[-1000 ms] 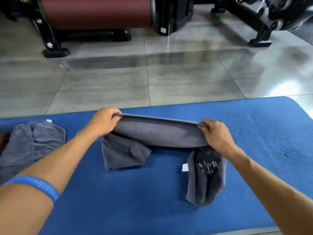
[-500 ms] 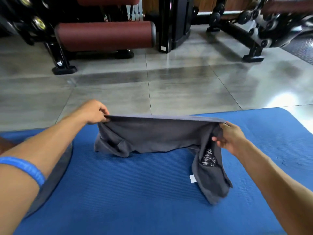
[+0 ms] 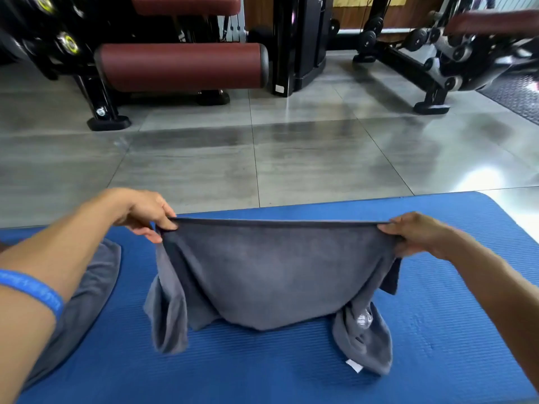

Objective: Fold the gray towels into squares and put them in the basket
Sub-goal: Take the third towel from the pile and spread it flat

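Two gray towels show. Nearest, one lies bunched on the blue exercise mat (image 3: pixel 262 374) under the left forearm, a second gray towel (image 3: pixel 87 293) probably waiting its turn. Beyond it, the gray towel (image 3: pixel 271 275) in work hangs over the mat, its lower ends trailing on it, top hem pulled taut so it can be squared for folding. Each grip pinches one end of that hem: the left hand (image 3: pixel 143 211) with thumb and fingers, the right hand (image 3: pixel 414 233) likewise. Farther off stand a tiled floor (image 3: pixel 262 158) and gym machines (image 3: pixel 180 65). No basket is visible.
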